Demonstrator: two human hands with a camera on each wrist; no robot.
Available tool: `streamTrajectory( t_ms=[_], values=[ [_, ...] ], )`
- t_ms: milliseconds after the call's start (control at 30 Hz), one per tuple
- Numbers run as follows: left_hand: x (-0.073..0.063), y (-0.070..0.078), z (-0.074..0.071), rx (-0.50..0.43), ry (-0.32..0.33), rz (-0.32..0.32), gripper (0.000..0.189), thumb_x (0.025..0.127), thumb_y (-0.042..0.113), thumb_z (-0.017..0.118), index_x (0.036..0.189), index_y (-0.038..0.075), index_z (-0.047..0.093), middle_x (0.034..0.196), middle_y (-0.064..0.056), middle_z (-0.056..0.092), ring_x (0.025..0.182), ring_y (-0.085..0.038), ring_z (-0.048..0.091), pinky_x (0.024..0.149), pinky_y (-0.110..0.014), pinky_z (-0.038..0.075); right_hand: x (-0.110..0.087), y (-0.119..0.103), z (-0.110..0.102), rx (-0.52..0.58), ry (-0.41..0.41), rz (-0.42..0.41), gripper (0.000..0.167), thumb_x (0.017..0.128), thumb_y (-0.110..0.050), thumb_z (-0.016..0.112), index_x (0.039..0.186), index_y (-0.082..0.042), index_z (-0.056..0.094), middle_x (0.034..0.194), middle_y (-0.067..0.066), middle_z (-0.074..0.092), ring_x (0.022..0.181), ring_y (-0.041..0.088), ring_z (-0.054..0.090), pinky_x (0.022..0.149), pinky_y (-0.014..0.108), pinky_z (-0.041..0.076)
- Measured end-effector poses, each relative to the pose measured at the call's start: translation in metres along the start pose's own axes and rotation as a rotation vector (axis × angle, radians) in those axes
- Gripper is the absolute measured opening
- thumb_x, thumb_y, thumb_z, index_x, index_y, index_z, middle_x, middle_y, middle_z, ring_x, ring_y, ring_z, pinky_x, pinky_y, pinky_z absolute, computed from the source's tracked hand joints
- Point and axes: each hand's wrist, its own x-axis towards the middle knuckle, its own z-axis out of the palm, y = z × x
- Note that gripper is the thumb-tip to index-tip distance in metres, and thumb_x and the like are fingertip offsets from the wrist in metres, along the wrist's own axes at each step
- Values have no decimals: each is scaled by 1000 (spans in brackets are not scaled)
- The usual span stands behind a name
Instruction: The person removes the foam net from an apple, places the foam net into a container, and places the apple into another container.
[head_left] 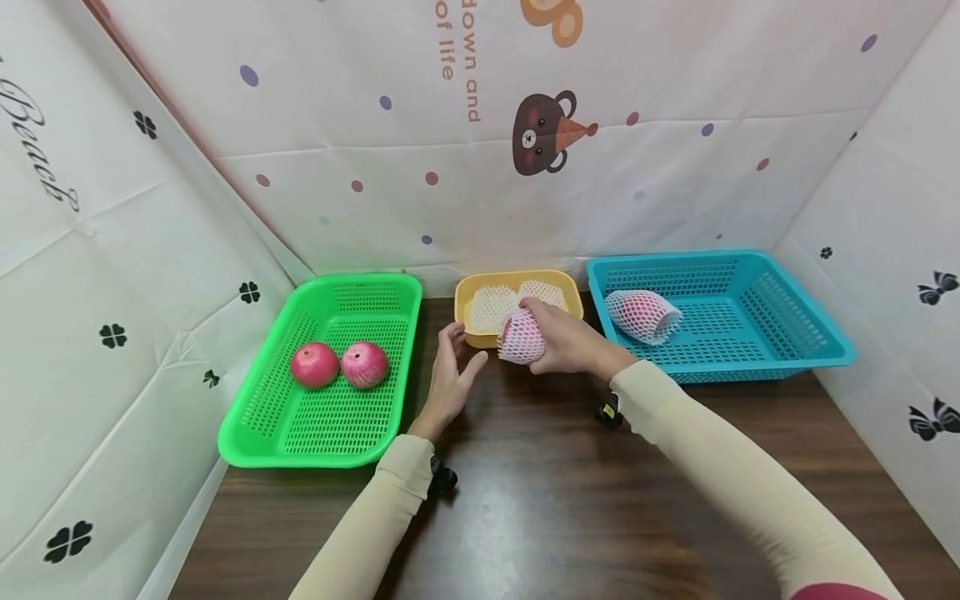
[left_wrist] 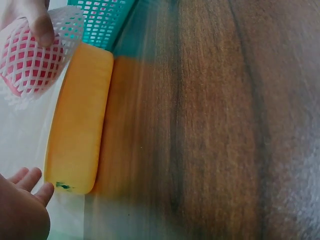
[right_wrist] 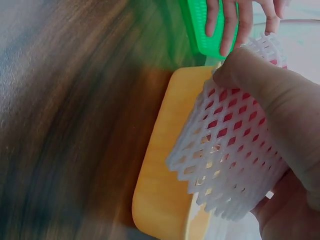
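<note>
My right hand [head_left: 558, 337] grips a round, apple-like red fruit [right_wrist: 235, 117] in a white foam net sleeve [head_left: 521, 337]. Thumb and fingers wrap round the sleeve, over the front of a yellow basket [head_left: 480, 339]. Inside that basket lie white foam nets [head_left: 491, 308]. My left hand [head_left: 448, 379] is beside the basket's left front corner, fingers spread and nothing in them. In the left wrist view, the left fingertips [left_wrist: 46, 192] are right at the basket's end. Part of the held fruit is hidden by the right hand.
At the left, a green basket [head_left: 315, 454] holds two bare red fruits [head_left: 365, 365]. A blue basket [head_left: 750, 367] at the right contains one netted fruit [head_left: 641, 315]. Printed white sheets [head_left: 480, 208] stand behind and beside the dark wooden table [head_left: 525, 500].
</note>
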Motion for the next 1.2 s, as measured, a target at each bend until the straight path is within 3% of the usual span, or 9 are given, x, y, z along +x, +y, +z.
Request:
streamTrajectory(
  t_ms=[200,300,733,967,1200],
  values=[
    [-8,30,-5,-9,-23,9,64,99,11,64,148,-9,29,151,-31,36,142,-50,38,117,-60,29,-1,-3,9,16,-21,7,106,68,-19,95,151,-4,32,133,16,57,114,28,60,102,48,51],
    [-10,35,-6,-6,-22,7,63,99,11,64,148,-8,29,151,-30,37,142,-47,40,118,-56,31,0,-4,13,21,-23,4,106,67,-19,96,151,-5,32,134,16,57,115,28,60,103,48,50],
    [-12,32,-8,-23,-11,51,62,99,9,64,146,-10,30,148,-34,37,140,-55,38,117,-63,28,-1,-9,30,-8,-44,20,100,71,-22,94,151,-11,33,132,14,56,110,27,60,99,49,53],
    [-15,29,-9,0,2,37,60,99,8,64,146,-9,31,148,-32,38,140,-52,38,118,-58,30,-3,-11,39,-21,-36,8,100,72,-24,94,152,-11,35,136,14,49,107,27,60,97,47,54],
    [-15,31,-9,-4,22,23,60,99,10,64,146,-8,31,147,-36,36,139,-54,38,116,-63,29,0,-12,44,-49,-16,-25,98,72,-26,93,150,-11,36,130,12,48,99,25,59,89,44,56]
  ],
)
